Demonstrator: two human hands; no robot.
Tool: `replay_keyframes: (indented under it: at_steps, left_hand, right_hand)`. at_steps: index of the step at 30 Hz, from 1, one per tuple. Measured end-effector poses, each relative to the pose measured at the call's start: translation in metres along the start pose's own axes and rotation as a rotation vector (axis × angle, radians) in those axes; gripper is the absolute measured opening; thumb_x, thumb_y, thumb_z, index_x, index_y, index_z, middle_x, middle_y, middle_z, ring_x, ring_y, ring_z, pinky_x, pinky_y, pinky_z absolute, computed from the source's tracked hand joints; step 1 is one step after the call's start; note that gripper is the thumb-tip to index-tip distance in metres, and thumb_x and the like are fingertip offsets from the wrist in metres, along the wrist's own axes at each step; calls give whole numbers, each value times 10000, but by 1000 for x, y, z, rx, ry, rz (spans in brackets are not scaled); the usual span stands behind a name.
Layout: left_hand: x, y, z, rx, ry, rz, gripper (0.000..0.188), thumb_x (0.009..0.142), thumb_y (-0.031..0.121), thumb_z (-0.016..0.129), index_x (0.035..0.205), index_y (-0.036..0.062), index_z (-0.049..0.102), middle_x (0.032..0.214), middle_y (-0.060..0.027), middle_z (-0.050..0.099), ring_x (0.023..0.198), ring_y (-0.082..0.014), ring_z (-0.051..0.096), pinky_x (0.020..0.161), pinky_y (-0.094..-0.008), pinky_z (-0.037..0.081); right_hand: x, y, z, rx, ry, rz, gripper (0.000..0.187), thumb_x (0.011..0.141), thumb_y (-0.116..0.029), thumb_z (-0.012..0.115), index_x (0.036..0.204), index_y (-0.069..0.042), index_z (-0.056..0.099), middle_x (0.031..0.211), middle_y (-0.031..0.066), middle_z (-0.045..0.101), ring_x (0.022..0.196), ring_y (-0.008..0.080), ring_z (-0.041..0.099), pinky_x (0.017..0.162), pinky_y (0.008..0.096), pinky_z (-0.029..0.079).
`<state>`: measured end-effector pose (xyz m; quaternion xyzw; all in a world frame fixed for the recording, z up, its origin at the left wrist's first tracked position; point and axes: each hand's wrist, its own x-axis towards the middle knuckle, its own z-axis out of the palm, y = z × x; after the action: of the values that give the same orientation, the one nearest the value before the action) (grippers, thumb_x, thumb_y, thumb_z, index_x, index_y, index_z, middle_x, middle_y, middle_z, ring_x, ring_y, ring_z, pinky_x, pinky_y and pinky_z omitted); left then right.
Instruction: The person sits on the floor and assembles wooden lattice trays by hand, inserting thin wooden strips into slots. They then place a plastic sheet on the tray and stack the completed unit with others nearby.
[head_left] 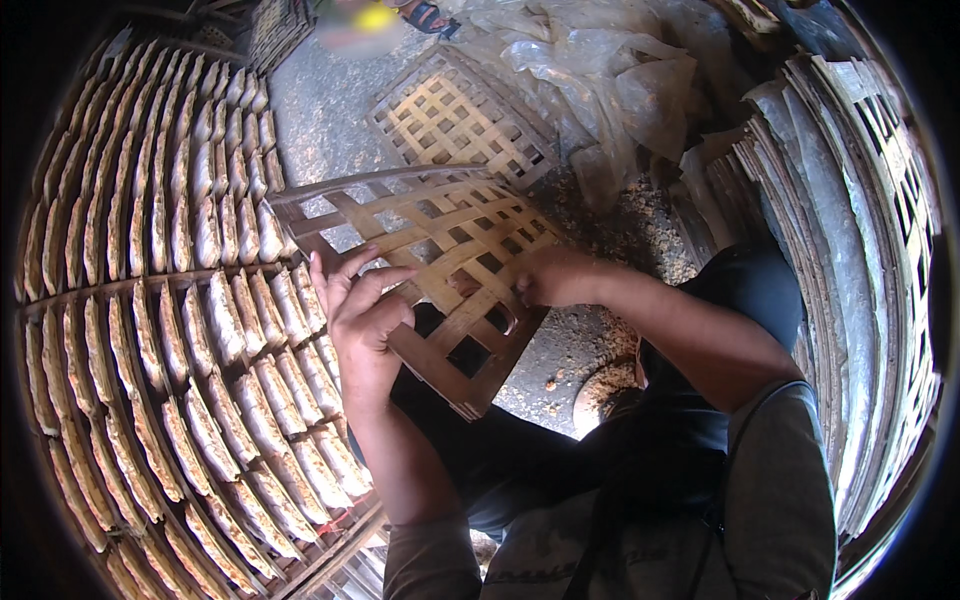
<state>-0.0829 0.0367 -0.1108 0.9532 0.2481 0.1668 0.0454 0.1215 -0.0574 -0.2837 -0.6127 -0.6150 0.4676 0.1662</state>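
Rack (338,552): pale slabs (226,318) in rows | woven tray (472,312): both hands (365,312) clamped on it

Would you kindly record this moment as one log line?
left hand: holds woven panel at left edge; right hand: curled at its right edge; panel: tilted; second panel: on floor; slabs: rows at left

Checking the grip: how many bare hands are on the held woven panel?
2: the left hand at the left edge of the woven panel, the right hand at its right side. Some fingers are hidden; no other hand shows.
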Motion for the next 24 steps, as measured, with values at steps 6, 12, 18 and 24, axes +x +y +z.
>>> replay_keyframes:
  at_steps: [6,12,18,24]
  left_hand:
    - [1,1,2,-7,2,4,216,676,111,691,546,107,518,970,42,728,1181,-256,573,1180,-582,190]
    - [-2,1,1,4,-9,-6,209,678,108,690,550,109,526,956,46,728,1176,-253,575,1180,-581,195]
    - [1,2,0,-9,-2,2,203,679,108,690,551,110,533,958,48,728,1177,-250,576,1183,-579,183]
    - [-7,-5,0,-10,-10,-14,190,681,90,683,556,107,541,962,42,730,1175,-262,576,1185,-576,177]
  right_hand:
    - [2,6,-7,-80,17,-101,197,851,-138,625,1027,-115,710,986,121,717,957,322,686,830,427,517]
    - [-15,-18,-25,-193,-59,-54,200,871,-153,567,979,-114,730,954,125,720,933,345,688,808,438,527]
    - [-5,4,-15,-145,-71,-156,218,880,-183,579,1024,-117,729,939,134,716,915,325,690,814,423,523]
    - [0,-13,-54,262,-271,-15,241,857,-253,657,1051,-118,703,912,129,710,913,297,686,768,429,524]
